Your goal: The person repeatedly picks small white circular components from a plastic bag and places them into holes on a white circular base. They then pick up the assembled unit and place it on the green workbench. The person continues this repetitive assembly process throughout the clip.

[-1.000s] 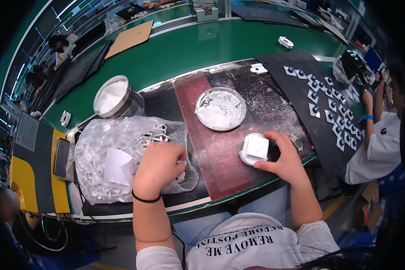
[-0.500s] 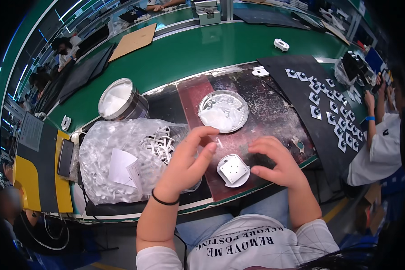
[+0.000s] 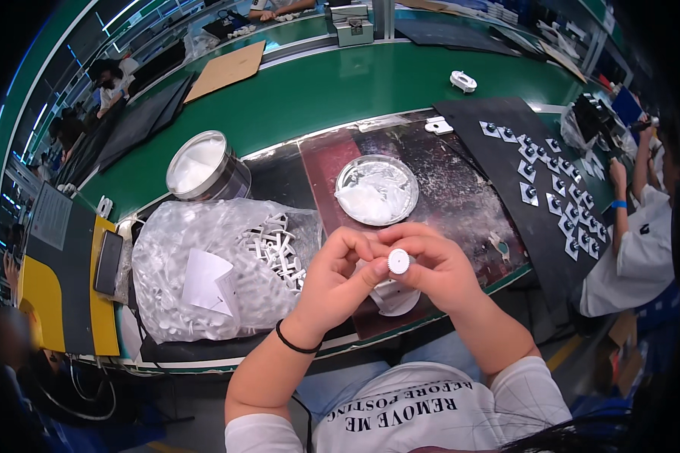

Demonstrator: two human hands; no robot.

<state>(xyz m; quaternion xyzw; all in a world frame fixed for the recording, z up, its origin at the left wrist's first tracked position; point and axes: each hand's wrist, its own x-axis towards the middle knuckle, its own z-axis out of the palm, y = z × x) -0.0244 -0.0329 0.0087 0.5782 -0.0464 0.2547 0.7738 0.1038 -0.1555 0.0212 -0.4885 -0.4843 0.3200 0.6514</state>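
Note:
A small white gear (image 3: 398,261) with a toothed rim and a tiny centre hole is pinched between my two hands, its round face turned up toward me. My left hand (image 3: 338,278) has its thumb at the gear's left edge, fingers curled. From the other side, the thumb and fingers of my right hand (image 3: 440,273) close on it. Right below them on the bench lies a round white housing (image 3: 397,303), largely covered by my hands. Just beyond my fingers stands a round metal tin (image 3: 415,198) with a clear plastic bag and white stuff inside.
To the left, a big clear bag (image 3: 166,272) holds many white plastic parts, with a metal can (image 3: 238,177) behind it. A phone (image 3: 108,262) lies farther left. At right, a black mat (image 3: 499,162) carries rows of small parts, near a co-worker's arm (image 3: 619,204).
My hands were apart above the housing; they have come together. The gear now shows between their fingertips, and the housing is mostly hidden beneath them.

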